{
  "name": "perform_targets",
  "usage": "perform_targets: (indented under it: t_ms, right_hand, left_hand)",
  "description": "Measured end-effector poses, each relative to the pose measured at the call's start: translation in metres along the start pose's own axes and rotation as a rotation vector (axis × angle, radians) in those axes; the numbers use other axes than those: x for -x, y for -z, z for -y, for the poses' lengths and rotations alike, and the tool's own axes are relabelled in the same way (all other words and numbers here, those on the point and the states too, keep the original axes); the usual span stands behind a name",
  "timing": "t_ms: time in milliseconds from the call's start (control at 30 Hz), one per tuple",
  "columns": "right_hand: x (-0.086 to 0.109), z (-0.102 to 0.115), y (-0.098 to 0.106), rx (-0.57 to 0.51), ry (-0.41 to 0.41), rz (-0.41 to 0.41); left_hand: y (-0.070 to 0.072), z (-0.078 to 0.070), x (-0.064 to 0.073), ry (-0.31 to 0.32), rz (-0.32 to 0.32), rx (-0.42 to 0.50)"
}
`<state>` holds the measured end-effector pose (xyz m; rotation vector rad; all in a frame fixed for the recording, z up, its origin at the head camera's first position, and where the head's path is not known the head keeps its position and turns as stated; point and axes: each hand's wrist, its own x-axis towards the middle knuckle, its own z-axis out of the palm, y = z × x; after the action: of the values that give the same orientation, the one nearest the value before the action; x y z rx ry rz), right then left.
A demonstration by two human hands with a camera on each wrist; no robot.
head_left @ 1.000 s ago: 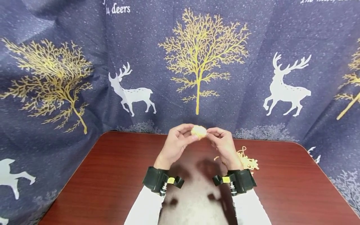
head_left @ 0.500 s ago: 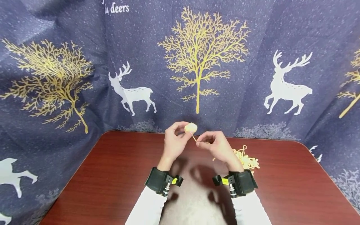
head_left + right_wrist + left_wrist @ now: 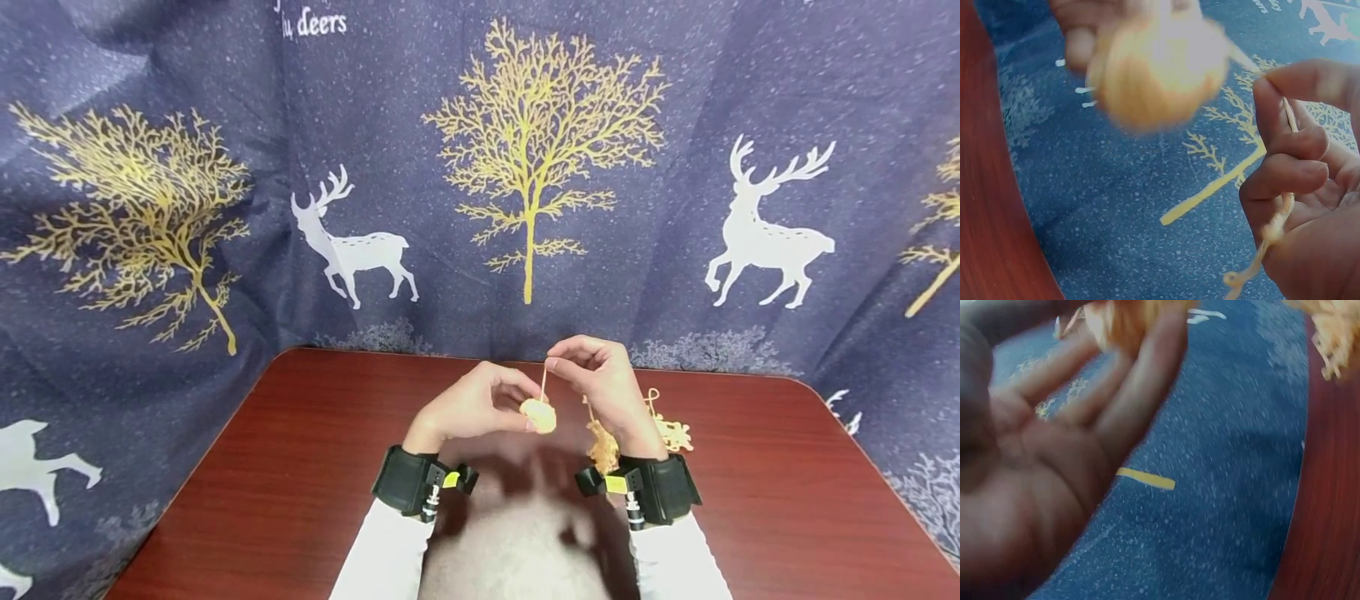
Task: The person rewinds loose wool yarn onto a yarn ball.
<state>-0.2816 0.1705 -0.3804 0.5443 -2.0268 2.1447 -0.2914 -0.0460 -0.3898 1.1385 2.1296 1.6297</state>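
A small ball of pale yellow yarn point(image 3: 539, 416) is held between the thumb and fingers of my left hand point(image 3: 472, 404), above the table. From the ball a taut strand runs up to my right hand point(image 3: 600, 379), whose thumb and index finger pinch it. In the right wrist view the yarn ball point(image 3: 1160, 75) is blurred, and the strand point(image 3: 1289, 115) passes through the right fingers and trails below the palm. Loose yarn point(image 3: 602, 447) hangs beside the right wrist. The left wrist view shows the left fingers on the ball point(image 3: 1125, 325), which the frame's top edge cuts off.
A tangled heap of the same yarn point(image 3: 672, 433) lies on the reddish-brown table point(image 3: 315, 467), partly behind the right forearm. A dark blue cloth point(image 3: 480, 283) printed with trees and deer hangs behind the table's far edge.
My left hand has lowered the ball and turned it, after tilting it up half a second ago. The right hand has swung the strand from below the ball to above it.
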Motion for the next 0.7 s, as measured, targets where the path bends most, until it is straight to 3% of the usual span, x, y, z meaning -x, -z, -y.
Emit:
perform_targets:
  t_ms: [67, 133, 367, 500, 600, 700]
  right_hand:
    - [0.0, 0.001, -0.001, -0.042, 0.0, -0.005]
    - [-0.001, 0.001, -0.001, -0.071, -0.004, -0.002]
    - [-0.004, -0.005, -0.001, -0.163, -0.039, -0.014]
    - [-0.004, -0.007, -0.002, -0.15, -0.043, 0.032]
    - [-0.004, -0.007, -0.005, -0.09, -0.052, 0.066]
    - [-0.002, -0.006, -0.006, -0.001, -0.055, 0.072]
  left_hand:
    - [0.001, -0.002, 0.002, -0.043, 0.041, 0.116]
    - [0.002, -0.003, 0.002, -0.092, 0.012, 0.209]
    - [-0.001, -0.005, -0.001, -0.186, -0.239, 0.43]
    - [-0.004, -0.007, -0.006, -0.237, -0.382, 0.569]
    - [-0.006, -0.009, -0.008, -0.23, -0.485, 0.603]
    - [-0.009, -0.012, -0.01, -0.186, -0.581, 0.551]
